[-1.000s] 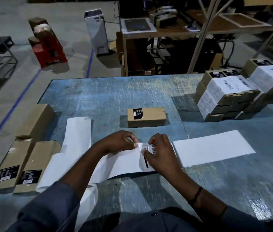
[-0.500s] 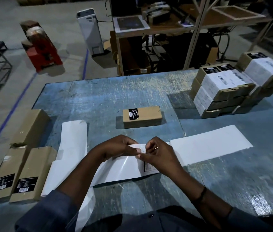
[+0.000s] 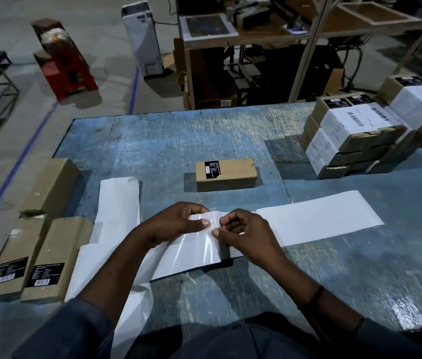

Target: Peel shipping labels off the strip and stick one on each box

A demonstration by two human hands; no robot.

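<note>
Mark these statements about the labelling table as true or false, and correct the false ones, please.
1. The left hand and the right hand both hold the label strip. True.
2. The single box in the middle of the table already carries a white label. False: only a small black sticker shows on it.
3. The stacked boxes on the right carry white labels. True.
4. The two boxes nearest on the left stand upright. False: they lie flat, black stickers facing up.
</note>
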